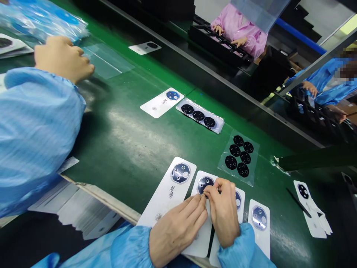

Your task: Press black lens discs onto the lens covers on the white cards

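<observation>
My left hand (180, 225) and my right hand (224, 208) meet at the lower edge of a dark octagonal sticker (205, 183). It lies in the upper part of a white phone-back-shaped panel (200, 240). The fingers of both hands are closed in a pinch there, and the fingertips hide the exact edge they grip. Left of this panel lies another white panel (167, 186) with an octagonal sticker and dark lettering. To the right, a third panel (240, 214) is partly covered by my right hand. Beyond it is a fourth panel (263, 238) with a shiny octagon.
A clear sheet of black octagonal stickers (240, 158) and a strip stack (199, 116) lie ahead. Farther off is a white panel (158, 106). A co-worker's hand (63, 59) is at left, near plastic bags (52, 20). A thin black tool (298, 203) lies right.
</observation>
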`<action>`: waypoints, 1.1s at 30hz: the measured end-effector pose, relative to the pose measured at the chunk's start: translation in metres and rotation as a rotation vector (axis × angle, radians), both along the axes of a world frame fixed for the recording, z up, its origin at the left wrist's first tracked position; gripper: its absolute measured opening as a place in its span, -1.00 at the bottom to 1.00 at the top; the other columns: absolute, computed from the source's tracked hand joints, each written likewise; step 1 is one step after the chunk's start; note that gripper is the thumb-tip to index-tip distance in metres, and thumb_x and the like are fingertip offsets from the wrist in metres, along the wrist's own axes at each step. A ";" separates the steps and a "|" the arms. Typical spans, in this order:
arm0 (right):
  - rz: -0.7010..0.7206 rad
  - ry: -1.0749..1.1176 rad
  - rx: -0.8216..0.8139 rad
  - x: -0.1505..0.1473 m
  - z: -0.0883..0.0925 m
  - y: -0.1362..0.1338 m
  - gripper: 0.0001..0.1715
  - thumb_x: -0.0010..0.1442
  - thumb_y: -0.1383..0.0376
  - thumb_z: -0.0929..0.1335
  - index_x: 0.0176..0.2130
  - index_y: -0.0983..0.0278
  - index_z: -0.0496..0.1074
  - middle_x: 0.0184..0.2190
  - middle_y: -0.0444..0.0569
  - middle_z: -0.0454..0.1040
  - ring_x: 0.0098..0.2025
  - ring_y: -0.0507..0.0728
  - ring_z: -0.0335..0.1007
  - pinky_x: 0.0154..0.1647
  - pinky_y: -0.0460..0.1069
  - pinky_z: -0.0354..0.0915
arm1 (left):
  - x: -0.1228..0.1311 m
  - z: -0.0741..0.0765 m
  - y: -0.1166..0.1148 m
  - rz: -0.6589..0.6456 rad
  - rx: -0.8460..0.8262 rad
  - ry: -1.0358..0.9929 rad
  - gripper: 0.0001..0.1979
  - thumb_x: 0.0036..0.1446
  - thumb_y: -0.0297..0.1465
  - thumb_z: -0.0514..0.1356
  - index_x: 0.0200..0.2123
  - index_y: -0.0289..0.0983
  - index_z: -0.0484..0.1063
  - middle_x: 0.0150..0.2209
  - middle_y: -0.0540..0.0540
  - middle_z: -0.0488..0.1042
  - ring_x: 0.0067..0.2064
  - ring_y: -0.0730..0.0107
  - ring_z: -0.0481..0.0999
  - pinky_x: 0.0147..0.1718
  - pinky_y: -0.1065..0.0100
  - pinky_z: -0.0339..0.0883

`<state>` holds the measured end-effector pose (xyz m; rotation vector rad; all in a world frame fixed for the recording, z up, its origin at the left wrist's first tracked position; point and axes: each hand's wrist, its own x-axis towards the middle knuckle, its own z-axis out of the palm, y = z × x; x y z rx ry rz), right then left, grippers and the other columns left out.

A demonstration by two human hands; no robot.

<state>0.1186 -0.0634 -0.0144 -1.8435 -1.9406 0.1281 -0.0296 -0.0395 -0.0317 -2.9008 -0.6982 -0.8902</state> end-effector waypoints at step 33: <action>-0.252 1.010 -0.319 0.038 0.018 0.001 -0.74 0.24 0.14 0.26 -0.24 0.23 0.43 -0.34 -0.09 0.38 -0.33 0.06 0.30 -0.19 0.00 0.24 | -0.002 -0.002 0.001 0.003 0.002 -0.028 -0.65 0.24 -0.65 -0.17 -0.31 -0.45 0.40 -0.17 -0.23 0.53 -0.15 0.29 0.52 -0.13 0.33 0.39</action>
